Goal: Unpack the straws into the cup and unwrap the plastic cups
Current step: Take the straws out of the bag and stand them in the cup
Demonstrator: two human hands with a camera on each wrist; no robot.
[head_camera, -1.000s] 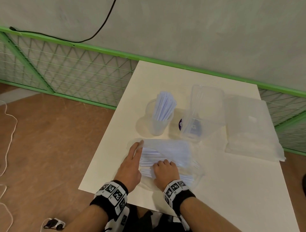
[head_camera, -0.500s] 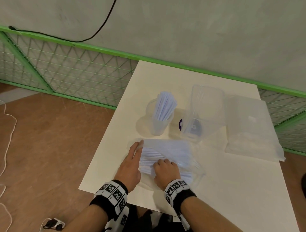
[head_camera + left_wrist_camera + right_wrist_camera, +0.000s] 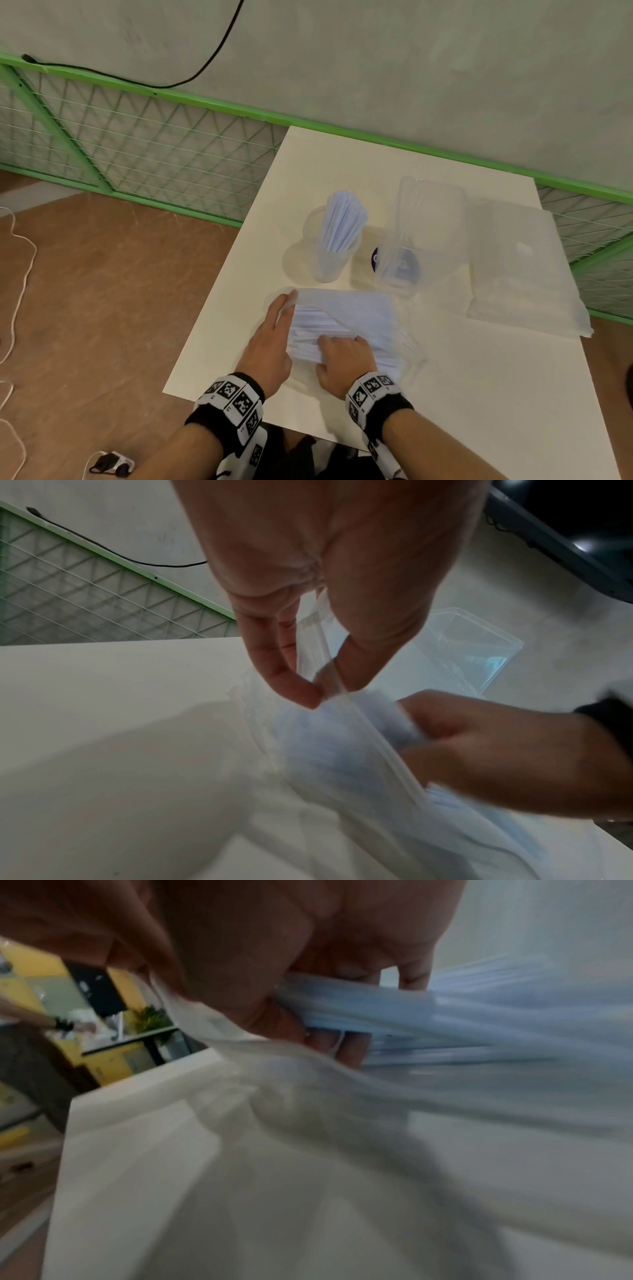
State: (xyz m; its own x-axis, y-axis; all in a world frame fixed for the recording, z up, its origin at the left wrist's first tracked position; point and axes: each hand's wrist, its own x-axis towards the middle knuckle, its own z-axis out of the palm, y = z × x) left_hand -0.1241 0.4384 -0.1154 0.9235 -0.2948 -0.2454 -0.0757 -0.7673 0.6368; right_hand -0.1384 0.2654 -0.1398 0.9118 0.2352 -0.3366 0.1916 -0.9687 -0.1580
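- Little has shifted since the earlier head frames: the right hand [image 3: 344, 359] has crept slightly along the straws [image 3: 329, 329] in their bag [image 3: 363, 308] on the table [image 3: 479, 394], near the cup [image 3: 330, 253].
- Left wrist view: the left hand [image 3: 325, 593] pinches the bag's slippery film edge.
- Right wrist view: curled fingers [image 3: 352, 1047] clasp a light, bendable bundle; hold it mid-length.

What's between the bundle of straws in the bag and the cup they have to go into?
Nothing solid on the table. The cup stands just beyond the bag, already partly filled with straws. The bag's plastic still wraps the bundle that the right hand grips, while the left hand pinches the bag's edge.
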